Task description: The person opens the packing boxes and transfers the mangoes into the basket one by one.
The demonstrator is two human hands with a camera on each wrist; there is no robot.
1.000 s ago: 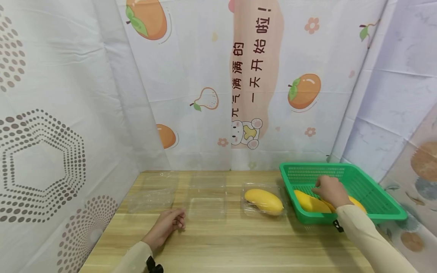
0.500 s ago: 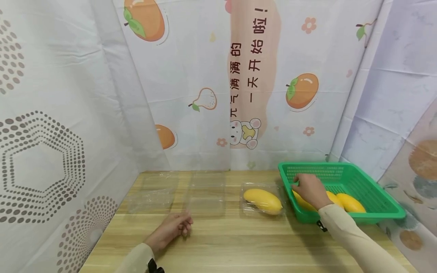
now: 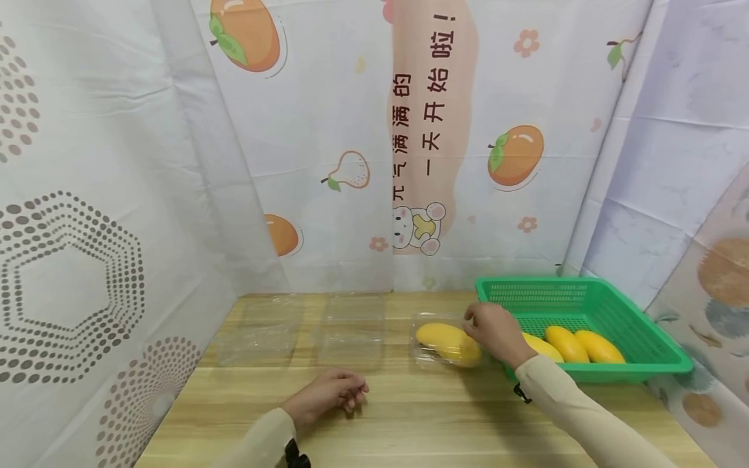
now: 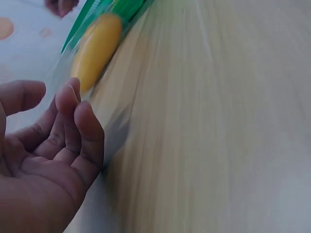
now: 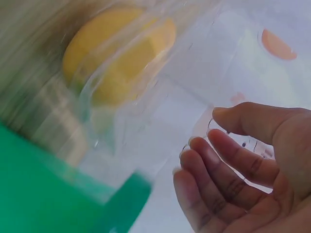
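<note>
A yellow mango (image 3: 447, 343) lies in a transparent plastic box (image 3: 417, 359) on the table. My right hand (image 3: 494, 330) hovers between that box and the green basket (image 3: 655, 344), just right of the mango. In the right wrist view the fingers (image 5: 221, 165) are loosely bent and hold nothing. Several more mangoes (image 3: 566, 344) sit in the basket, one partly hidden by my right forearm. My left hand (image 3: 330, 393) is low over the table, left of the boxed mango, its fingers relaxed. The left wrist view shows nothing in that hand's grasp.
Two more transparent plastic boxes, one in the middle (image 3: 353, 331) and one at the left (image 3: 257, 338), stand with lids raised towards the back. Printed curtains (image 3: 351, 97) enclose the wooden table (image 3: 409, 422) at the back and sides.
My right hand has moved left out of the basket towards the boxed mango, uncovering mangoes behind it. My left hand has slid right and slightly nearer. The boxed mango stays in place.
</note>
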